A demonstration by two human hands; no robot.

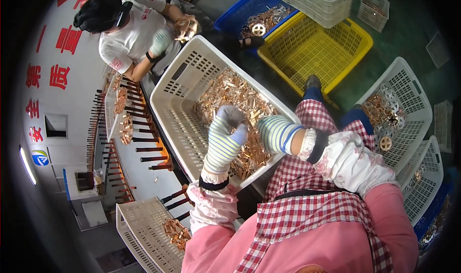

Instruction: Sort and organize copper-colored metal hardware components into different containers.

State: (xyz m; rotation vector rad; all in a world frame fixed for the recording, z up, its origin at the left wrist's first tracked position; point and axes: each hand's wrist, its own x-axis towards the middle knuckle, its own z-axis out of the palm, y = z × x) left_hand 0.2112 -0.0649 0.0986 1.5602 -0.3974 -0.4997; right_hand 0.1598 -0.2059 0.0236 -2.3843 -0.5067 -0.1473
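A white perforated plastic basket (185,124) in front of me holds a heap of small copper-coloured metal pieces (228,93). Both my hands, in striped knit gloves, are over that heap, close together. My left hand (225,141) has its grey-tipped fingers curled towards the thumb; whatever is inside the curl is hidden. At the basket's right side, my right hand (278,133) has its fingers bent inward, facing the left hand. The glove covers what it grips, if anything.
A person (137,37) at upper left holds a cluster of copper-coloured parts (186,28). Beyond my basket stand a yellow crate (345,47) and a blue tub (225,20). White baskets (413,88) with metal parts are at right. Black-handled tools (149,150) line the left bench.
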